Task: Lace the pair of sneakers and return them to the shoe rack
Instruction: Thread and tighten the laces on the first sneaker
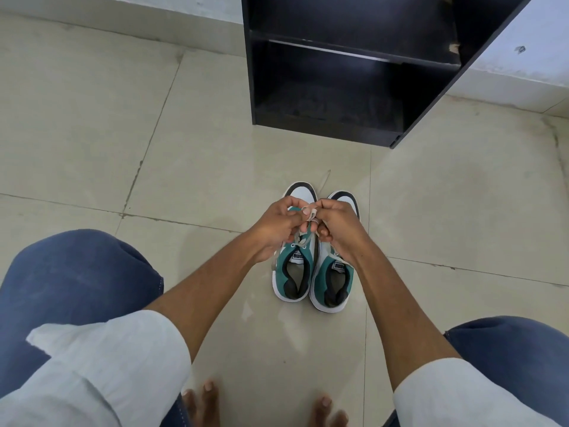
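Note:
Two teal, white and black sneakers stand side by side on the tiled floor, toes pointing away from me: the left sneaker (294, 272) and the right sneaker (334, 282). Both hands meet above the left sneaker's lacing. My left hand (278, 229) and my right hand (335, 224) each pinch part of its white lace (311, 214), which loops between my fingertips. The hands hide most of both shoes' fronts. A loose lace end (324, 180) trails on the floor past the toes.
A black shoe rack (354, 131) with open shelves stands just beyond the sneakers, against a white wall. My knees in blue jeans (77, 278) sit at both lower corners, and my bare toes (206, 396) show at the bottom edge.

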